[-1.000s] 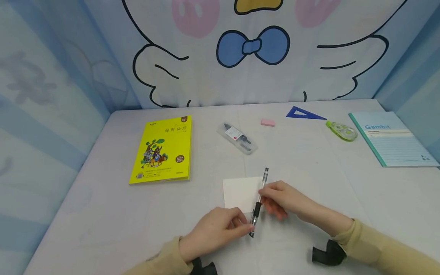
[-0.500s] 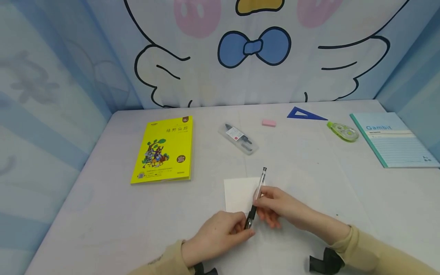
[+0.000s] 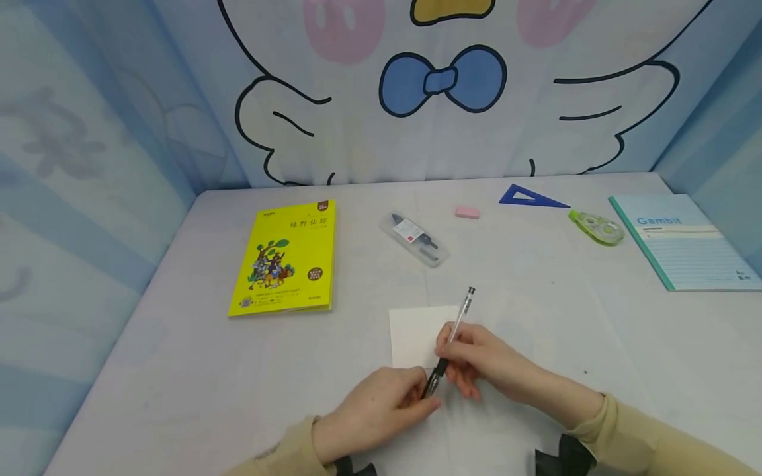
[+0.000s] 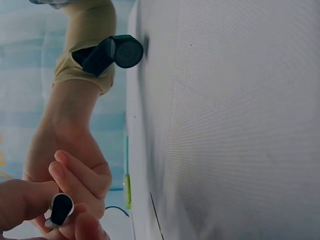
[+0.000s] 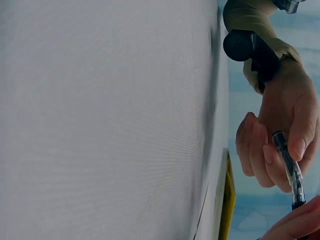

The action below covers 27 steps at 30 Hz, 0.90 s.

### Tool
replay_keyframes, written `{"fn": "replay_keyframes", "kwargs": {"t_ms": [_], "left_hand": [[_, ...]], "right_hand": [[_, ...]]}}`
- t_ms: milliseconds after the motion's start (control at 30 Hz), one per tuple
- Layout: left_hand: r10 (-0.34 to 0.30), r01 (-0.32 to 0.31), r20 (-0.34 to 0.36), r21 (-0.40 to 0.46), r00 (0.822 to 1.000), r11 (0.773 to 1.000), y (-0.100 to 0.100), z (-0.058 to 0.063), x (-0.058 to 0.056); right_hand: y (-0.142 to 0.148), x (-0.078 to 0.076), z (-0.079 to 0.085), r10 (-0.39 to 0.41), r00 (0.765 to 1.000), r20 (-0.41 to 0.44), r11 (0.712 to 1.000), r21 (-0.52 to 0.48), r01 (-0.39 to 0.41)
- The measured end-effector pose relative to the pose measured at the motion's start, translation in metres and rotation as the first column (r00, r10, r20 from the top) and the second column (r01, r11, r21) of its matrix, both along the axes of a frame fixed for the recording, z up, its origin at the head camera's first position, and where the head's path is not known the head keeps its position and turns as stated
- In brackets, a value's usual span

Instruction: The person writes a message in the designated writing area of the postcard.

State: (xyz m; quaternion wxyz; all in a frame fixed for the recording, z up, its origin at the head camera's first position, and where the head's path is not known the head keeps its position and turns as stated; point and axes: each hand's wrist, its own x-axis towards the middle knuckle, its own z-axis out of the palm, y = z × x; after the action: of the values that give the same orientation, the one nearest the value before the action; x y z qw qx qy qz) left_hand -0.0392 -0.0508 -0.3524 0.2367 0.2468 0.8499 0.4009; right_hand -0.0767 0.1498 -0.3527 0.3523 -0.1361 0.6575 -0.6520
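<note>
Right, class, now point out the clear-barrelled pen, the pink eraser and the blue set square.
Clear-barrelled pen [image 3: 440, 367], head view, on its black grip.
Pink eraser [image 3: 467, 212], head view, on the middle of its visible surface.
Blue set square [image 3: 542, 200], head view, on its frame, right of the cut-out.

The pen [image 3: 455, 327], clear-barrelled with a black lower section, slants in the air over the paper's [image 3: 413, 337] right side, top toward its far right corner. The left hand [image 3: 387, 404] pinches the lower end, the right hand [image 3: 476, 357] the barrel.
</note>
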Motion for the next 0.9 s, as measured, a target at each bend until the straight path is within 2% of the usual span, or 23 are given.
{"fn": "replay_keyframes", "kwargs": {"t_ms": [133, 267, 367, 533, 700, 900], "left_hand": [[-0.009, 0.008, -0.016, -0.032, 1.0, 0.999, -0.001, 0.0, 0.001], [0.016, -0.017, -0.031, -0.058, 0.999, 0.998, -0.004, 0.0, -0.001], [0.068, -0.07, -0.037, -0.068, 0.997, 0.995, -0.008, -0.001, -0.004], [0.153, -0.161, -0.091, -0.088, 0.984, 0.983, -0.017, -0.004, -0.012], [0.236, -0.246, -0.105, -0.092, 0.966, 0.965, -0.03, -0.007, -0.024], [0.333, -0.34, -0.075, -0.146, 0.94, 0.929, -0.043, -0.012, -0.037]], "right_hand": [[0.003, -0.003, 0.0, -0.089, 0.996, 0.007, 0.996, 0.022, 0.089], [0.007, -0.008, -0.001, -0.152, 0.988, -0.002, 0.988, 0.032, 0.152], [0.01, -0.01, -0.002, -0.204, 0.979, -0.006, 0.978, 0.036, 0.204], [0.014, -0.012, -0.002, -0.275, 0.961, 0.006, 0.96, 0.052, 0.274], [0.018, -0.013, -0.001, -0.291, 0.957, 0.013, 0.956, 0.046, 0.29], [0.023, -0.013, -0.001, -0.299, 0.954, 0.019, 0.954, 0.04, 0.298]]}}
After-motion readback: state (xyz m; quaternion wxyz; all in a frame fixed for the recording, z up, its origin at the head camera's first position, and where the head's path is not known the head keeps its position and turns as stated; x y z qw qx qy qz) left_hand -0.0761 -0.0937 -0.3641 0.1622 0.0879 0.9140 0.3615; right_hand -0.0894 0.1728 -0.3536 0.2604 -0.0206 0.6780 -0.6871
